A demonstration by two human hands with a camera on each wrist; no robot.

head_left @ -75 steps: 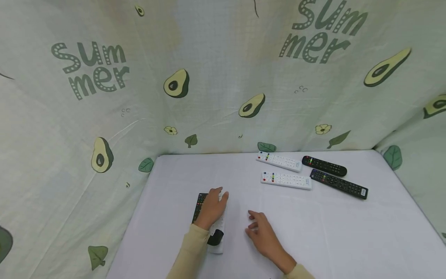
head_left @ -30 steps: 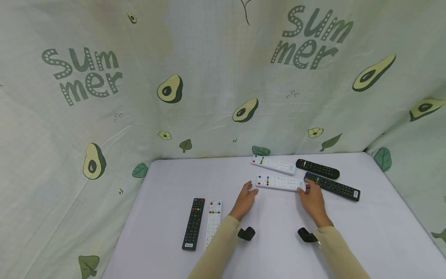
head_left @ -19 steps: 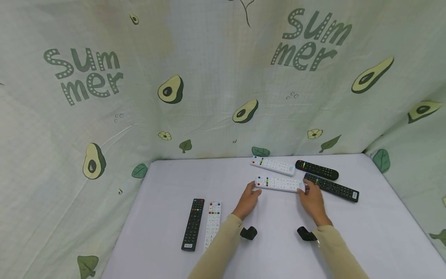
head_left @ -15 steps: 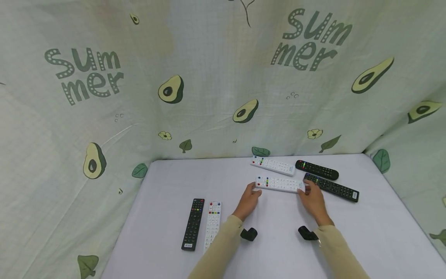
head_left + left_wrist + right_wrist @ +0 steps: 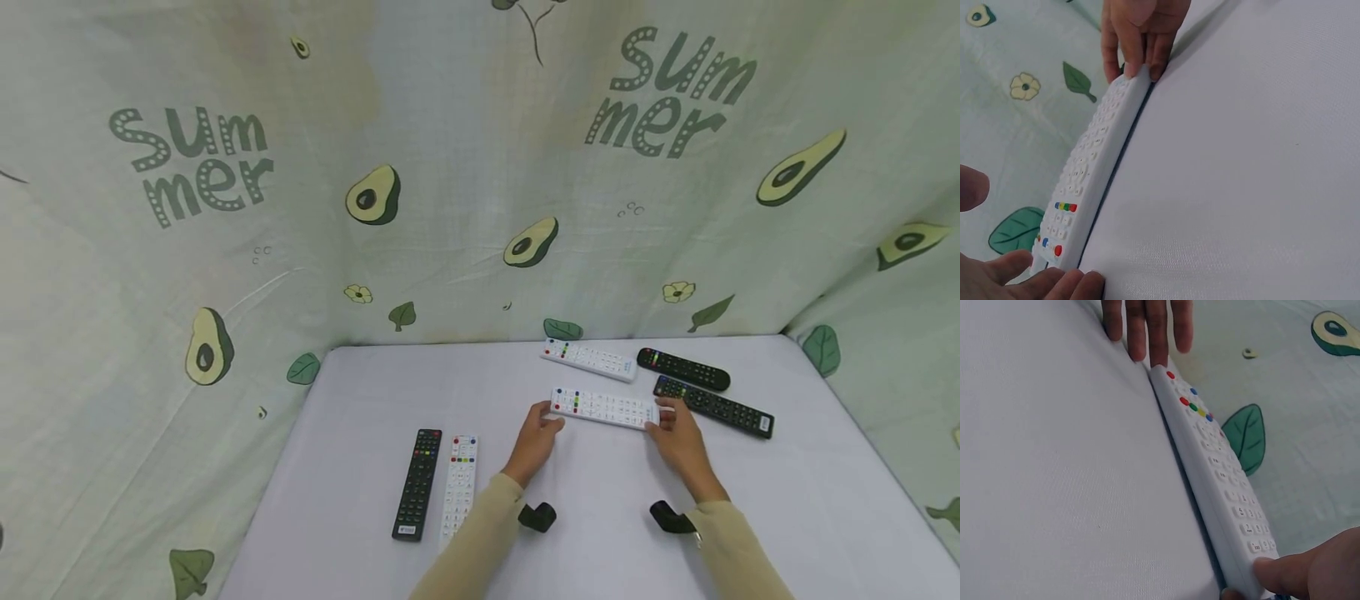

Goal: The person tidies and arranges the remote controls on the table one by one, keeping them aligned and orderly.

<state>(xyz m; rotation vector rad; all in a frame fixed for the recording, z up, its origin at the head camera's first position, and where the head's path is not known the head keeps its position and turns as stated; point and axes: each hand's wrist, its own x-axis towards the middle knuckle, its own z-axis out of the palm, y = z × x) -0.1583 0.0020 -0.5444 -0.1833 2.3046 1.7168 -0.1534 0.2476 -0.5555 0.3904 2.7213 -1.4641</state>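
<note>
A white remote control (image 5: 603,408) with coloured buttons lies crosswise between both hands in the head view. My right hand (image 5: 684,446) pinches its right end; in the right wrist view the thumb (image 5: 1291,575) presses on the near end. At the other end, my left hand (image 5: 534,443) touches the remote with its fingertips. Those left fingers (image 5: 1157,331) look straight in the right wrist view, and the left thumb (image 5: 971,189) stands apart from the remote in the left wrist view. A dark shadow line runs along the remote's underside; whether it is slightly raised I cannot tell.
Behind it lie another white remote (image 5: 588,360), a rounded black remote (image 5: 684,369) and a longer black remote (image 5: 716,407). A black remote (image 5: 417,485) and a white remote (image 5: 459,487) lie side by side at left, the white one partly under the left sleeve (image 5: 472,537).
Both hands came from the left and front of the table to the white remote's ends. Since half a second ago the remote has shifted slightly towards me, widening the gap behind it.
</note>
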